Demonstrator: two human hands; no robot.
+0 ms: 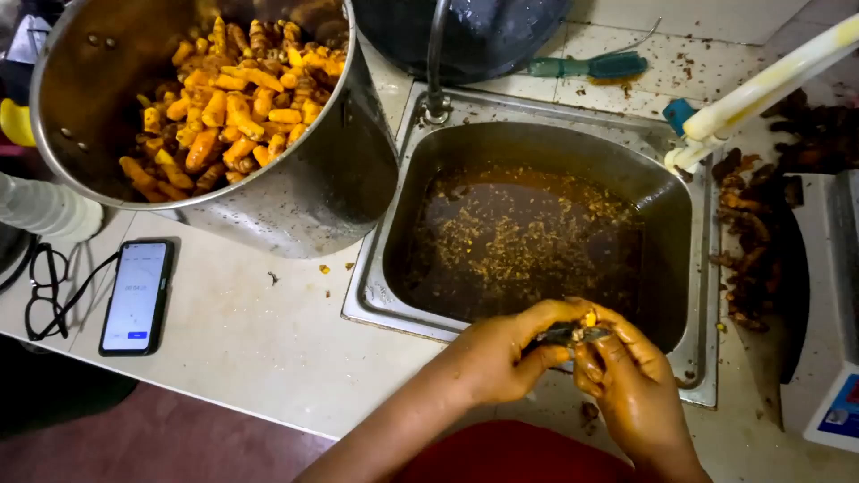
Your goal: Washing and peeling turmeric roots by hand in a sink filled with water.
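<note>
Seen from the head camera, two orange-stained hands meet over the near rim of a steel sink (689,358). The left hand (501,358) has its fingers clenched around a small dark-handled knife (564,334), while the right hand (631,380) pinches a small piece of turmeric root (590,318) against the blade — its yellow flesh showing at the fingertips. The sink below holds brown water strewn with floating peelings (510,237).

To the left, on the pale desk (259,340), a large steel pot (304,188) stands filled with peeled orange roots (224,98). A phone (136,296) with a lit screen lies near the desk's front edge, beside a pair of black glasses (40,300). Behind the sink, a green brush (591,65) rests on the tiled surface. At the right — on a dark tray (787,313) — lies a heap of unpeeled brown roots (747,241), just beside a white scale (837,313).
</note>
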